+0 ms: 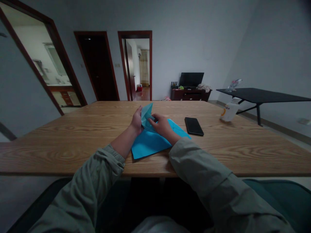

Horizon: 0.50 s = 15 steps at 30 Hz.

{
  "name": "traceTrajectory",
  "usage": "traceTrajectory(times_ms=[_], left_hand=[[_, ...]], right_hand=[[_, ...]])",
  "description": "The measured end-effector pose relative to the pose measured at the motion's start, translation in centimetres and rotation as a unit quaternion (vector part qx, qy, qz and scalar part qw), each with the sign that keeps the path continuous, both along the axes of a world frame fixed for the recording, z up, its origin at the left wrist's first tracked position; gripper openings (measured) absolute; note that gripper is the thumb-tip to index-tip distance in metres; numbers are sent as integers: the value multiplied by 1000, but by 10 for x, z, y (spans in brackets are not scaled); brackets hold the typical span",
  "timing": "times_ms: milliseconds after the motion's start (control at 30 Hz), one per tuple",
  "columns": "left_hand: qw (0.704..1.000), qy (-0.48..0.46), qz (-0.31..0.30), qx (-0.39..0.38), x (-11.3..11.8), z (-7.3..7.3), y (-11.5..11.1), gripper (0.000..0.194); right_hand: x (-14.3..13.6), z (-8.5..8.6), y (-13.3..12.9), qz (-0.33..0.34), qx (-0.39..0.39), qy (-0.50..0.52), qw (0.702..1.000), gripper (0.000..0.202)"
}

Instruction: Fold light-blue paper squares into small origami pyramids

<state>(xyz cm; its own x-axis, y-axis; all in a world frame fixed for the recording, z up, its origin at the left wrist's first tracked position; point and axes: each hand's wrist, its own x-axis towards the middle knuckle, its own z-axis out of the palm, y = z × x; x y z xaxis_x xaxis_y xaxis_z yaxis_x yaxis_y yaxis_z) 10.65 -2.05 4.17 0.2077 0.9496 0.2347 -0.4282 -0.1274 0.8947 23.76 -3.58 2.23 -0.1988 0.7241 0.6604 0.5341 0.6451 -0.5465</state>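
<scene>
A folded piece of light blue paper [146, 114] is held up between my two hands, with a pointed corner at its top. My left hand [136, 120] grips its left side, the fingers partly hidden behind it. On the right, my right hand [160, 124] pinches the paper between thumb and fingers. Beneath them, a brighter blue sheet [149, 144] lies on the wooden table, partly covered by my right hand and wrist.
A black phone [193, 126] lies right of the blue sheet on the table [97, 149]. Farther right stands a white bottle [229, 110]. Beyond the table are a black folding table [264, 94] and a TV [191, 79] on a cabinet.
</scene>
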Motion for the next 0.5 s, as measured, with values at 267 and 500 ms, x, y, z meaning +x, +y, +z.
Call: traceTrajectory(times_ms=[267, 500], left_hand=[[996, -73, 20, -36, 4, 0, -1, 49], [995, -97, 14, 17, 8, -7, -1, 40]], right_hand=[[-1, -2, 0, -2, 4, 8, 1000, 21], [0, 0, 1, -34, -16, 22, 999, 21]])
